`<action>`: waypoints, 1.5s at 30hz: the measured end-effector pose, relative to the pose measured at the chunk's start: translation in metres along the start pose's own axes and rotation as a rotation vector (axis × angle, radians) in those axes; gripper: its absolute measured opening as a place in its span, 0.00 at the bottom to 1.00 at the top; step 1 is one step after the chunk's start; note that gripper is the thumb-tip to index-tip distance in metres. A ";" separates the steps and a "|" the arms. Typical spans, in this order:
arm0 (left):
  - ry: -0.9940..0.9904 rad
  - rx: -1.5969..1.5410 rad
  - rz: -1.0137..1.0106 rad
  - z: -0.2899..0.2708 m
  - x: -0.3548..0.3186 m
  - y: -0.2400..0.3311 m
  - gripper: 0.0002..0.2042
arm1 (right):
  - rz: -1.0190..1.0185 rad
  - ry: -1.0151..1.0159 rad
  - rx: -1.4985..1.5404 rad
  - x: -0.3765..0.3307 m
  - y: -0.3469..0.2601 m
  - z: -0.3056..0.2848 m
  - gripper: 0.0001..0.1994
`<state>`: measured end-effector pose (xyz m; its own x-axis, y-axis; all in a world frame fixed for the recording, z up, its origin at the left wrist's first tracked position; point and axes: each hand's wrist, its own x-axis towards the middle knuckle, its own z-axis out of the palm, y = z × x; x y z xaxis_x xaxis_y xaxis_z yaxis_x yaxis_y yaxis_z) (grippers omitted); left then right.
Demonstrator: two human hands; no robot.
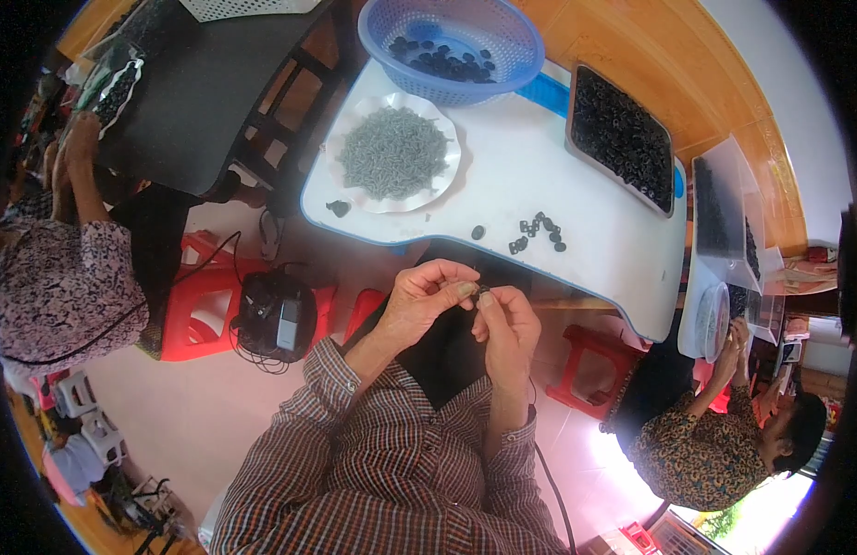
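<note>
My left hand and my right hand meet just off the near edge of the white table, fingertips pinched together. Between them is a small dark piece, mostly covered by the fingers, so its exact kind cannot be made out. On the table beyond lie several small black parts in a loose cluster, with a single black round part nearer my hands. A white scalloped plate holds a heap of small grey slender pieces.
A blue plastic basket with black round parts stands at the back. Right of it is a tray full of black parts. Other people work at the left and right. Red stools and a black bag with cables are nearby.
</note>
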<state>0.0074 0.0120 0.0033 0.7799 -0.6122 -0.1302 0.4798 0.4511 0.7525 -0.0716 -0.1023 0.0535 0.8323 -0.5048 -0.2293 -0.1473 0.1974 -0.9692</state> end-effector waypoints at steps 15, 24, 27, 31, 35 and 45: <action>0.005 0.018 0.005 0.001 -0.001 0.002 0.08 | -0.053 0.017 -0.116 -0.003 -0.006 0.005 0.04; 0.012 0.187 0.069 0.005 -0.004 0.008 0.08 | -0.265 0.065 -0.303 -0.004 0.001 0.007 0.03; 0.013 0.205 0.092 0.005 -0.004 0.006 0.08 | -0.342 0.086 -0.386 -0.004 0.004 0.006 0.02; -0.006 0.253 0.145 0.005 -0.005 0.006 0.08 | -0.416 0.065 -0.503 -0.003 0.002 0.005 0.03; -0.002 0.136 0.110 0.006 -0.007 0.007 0.09 | -0.324 0.015 -0.434 -0.004 -0.002 0.002 0.02; -0.010 0.187 0.094 0.003 -0.006 0.001 0.10 | -0.111 0.039 -0.164 -0.006 -0.010 0.004 0.05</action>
<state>0.0020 0.0146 0.0070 0.8130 -0.5803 -0.0478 0.3212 0.3784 0.8681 -0.0730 -0.0975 0.0651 0.8272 -0.5489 -0.1201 -0.1433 0.0007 -0.9897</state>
